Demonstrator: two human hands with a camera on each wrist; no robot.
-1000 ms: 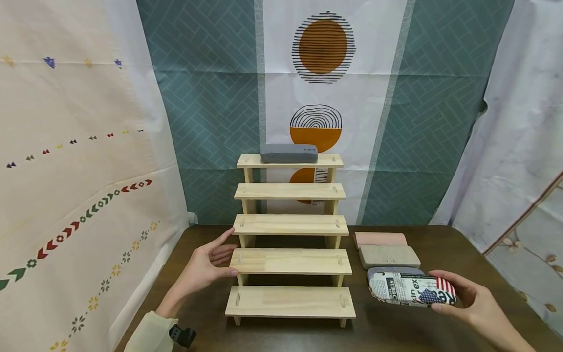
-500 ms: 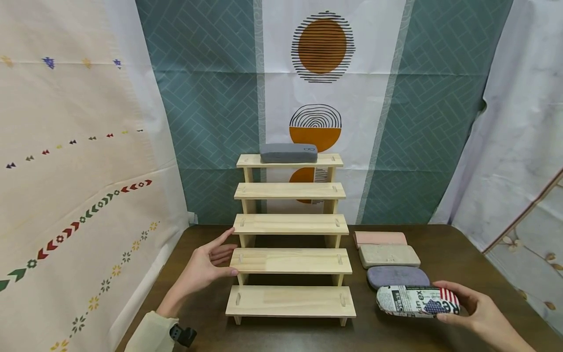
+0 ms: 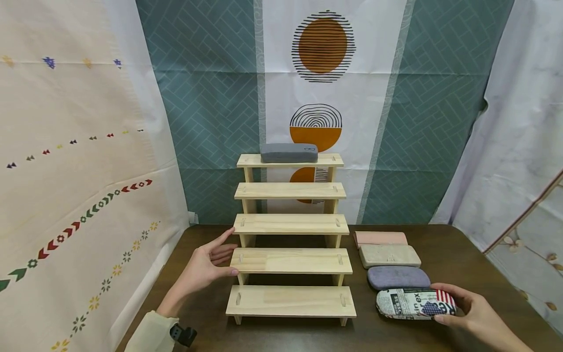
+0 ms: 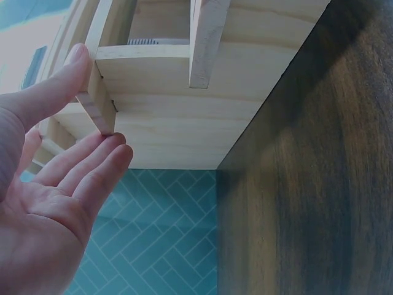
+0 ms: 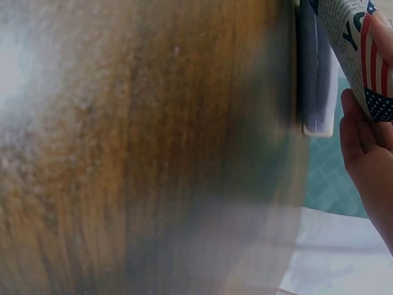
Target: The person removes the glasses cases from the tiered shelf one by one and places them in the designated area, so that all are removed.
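A five-step wooden riser (image 3: 291, 261) stands on the dark table (image 3: 396, 337). A grey glasses case (image 3: 289, 152) lies on its top step. My left hand (image 3: 206, 264) rests with straight fingers against the left end of the second-lowest step (image 4: 101, 104). My right hand (image 3: 466, 313) grips a newspaper-and-flag print glasses case (image 3: 413, 303) low at the table, right of the riser; its print shows in the right wrist view (image 5: 359, 55). Behind it lie a purple-grey case (image 3: 398, 277), a beige case (image 3: 389, 255) and a pink case (image 3: 380, 238) in a row.
Patterned cloth backdrops hang behind and on both sides of the table. The table's right edge runs close beside my right hand. Bare table surface lies in front of the riser.
My right hand has brought the printed case down and towards me, from above the purple-grey case to the table in front of it. The left hand has stayed still.
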